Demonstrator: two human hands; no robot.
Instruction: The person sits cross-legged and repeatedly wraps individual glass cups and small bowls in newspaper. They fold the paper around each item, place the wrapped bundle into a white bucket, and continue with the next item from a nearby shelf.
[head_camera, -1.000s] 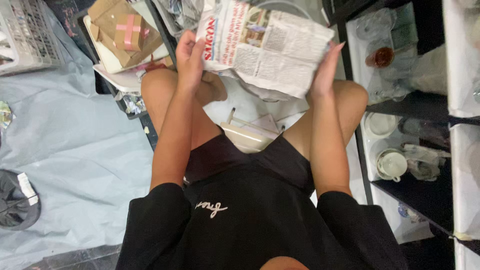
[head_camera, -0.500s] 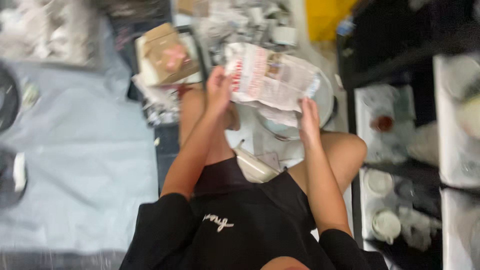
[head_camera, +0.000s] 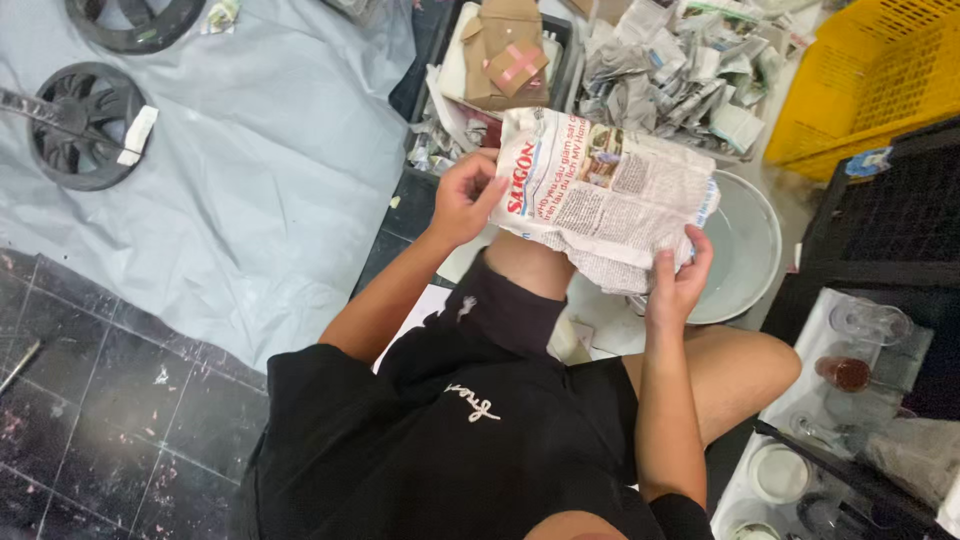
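Grey floor sheet (head_camera: 250, 170) spreads well left of both grips; round metal basin (head_camera: 745, 250) lies just beyond the right one. Newspaper bundle (head_camera: 605, 205), spanning between them above the knees, looks light, soft and crushable. Left hand (head_camera: 462, 195) clamps its left edge, right hand (head_camera: 680, 280) its lower right corner: best held at the edges.

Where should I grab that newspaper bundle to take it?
Probably grip the newspaper bundle at its two short ends, coming in from both sides, as the left hand and right hand do. It is wide, crumpled and floppy, so one-sided holding would likely let it sag.
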